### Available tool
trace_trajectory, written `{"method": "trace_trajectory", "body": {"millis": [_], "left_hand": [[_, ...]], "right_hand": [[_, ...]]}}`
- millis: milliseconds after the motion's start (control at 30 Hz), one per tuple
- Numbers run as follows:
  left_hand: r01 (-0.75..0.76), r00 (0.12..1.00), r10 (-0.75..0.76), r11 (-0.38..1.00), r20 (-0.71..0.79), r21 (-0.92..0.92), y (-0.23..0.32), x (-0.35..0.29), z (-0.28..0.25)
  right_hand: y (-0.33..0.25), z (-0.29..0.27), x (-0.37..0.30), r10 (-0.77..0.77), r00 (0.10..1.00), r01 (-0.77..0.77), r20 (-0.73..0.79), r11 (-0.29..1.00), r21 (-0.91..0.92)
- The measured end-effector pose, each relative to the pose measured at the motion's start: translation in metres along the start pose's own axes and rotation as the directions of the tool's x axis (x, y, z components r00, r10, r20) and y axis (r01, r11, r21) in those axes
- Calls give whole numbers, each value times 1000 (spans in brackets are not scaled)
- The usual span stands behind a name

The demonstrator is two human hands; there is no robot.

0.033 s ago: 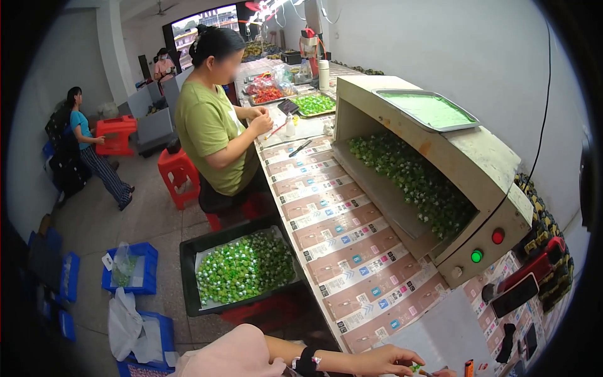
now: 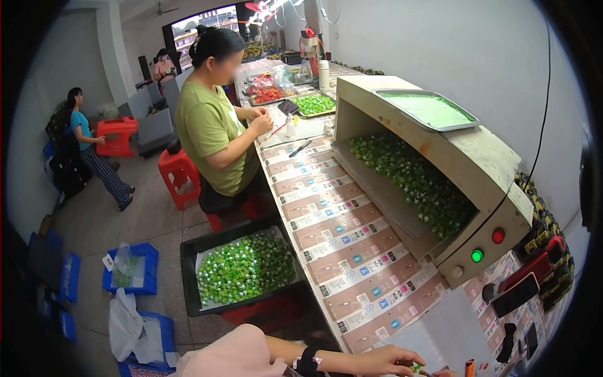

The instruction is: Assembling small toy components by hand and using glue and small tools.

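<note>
My left hand [image 2: 391, 360] reaches over the near end of the table from a pink sleeve, with a black band at the wrist. Its thumb and fingers pinch a small green and white piece [image 2: 415, 367]. Only a sliver of my right hand [image 2: 446, 373] shows at the bottom edge, beside the left fingertips. A slim, brush-like tool [image 2: 426, 373] runs from it toward the green piece; most of this tool is cut off by the frame. Under both hands lies a pale sheet [image 2: 449, 327].
A beige machine [image 2: 433, 147] holding green and white pieces stands on the right. A co-worker [image 2: 217, 119] sits at the table's far left side. A black tray [image 2: 188, 276] of similar pieces is left of the table. A phone [image 2: 515, 295] and orange lighter [image 2: 469, 367] lie right.
</note>
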State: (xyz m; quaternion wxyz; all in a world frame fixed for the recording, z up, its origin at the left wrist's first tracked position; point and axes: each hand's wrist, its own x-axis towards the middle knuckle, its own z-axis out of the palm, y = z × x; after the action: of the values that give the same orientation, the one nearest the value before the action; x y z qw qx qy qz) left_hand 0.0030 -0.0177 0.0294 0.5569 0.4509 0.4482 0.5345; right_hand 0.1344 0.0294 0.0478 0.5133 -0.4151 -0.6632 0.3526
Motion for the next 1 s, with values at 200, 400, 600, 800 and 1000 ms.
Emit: {"method": "trace_trajectory", "body": {"millis": [200,400,600,800,1000], "left_hand": [[-5,1000,5,1000,-6,9,-4,-2,2],[2,1000,-2,996,4,-86,-3,2,5],[5,1000,-6,1000,-16,-29,-7,0,4],[-3,1000,3,998,5,59,-3,0,3],[6,1000,-9,993,-22,-121,-12,1,5]], "right_hand": [[2,1,-2,28,992,-22,121,998,-53],[3,-1,-2,19,1000,-19,-5,999,33],[2,-2,-4,63,997,-59,52,995,-86],[0,4,-5,45,999,-45,12,999,0],[4,0,-5,55,997,-53,62,998,-32]]}}
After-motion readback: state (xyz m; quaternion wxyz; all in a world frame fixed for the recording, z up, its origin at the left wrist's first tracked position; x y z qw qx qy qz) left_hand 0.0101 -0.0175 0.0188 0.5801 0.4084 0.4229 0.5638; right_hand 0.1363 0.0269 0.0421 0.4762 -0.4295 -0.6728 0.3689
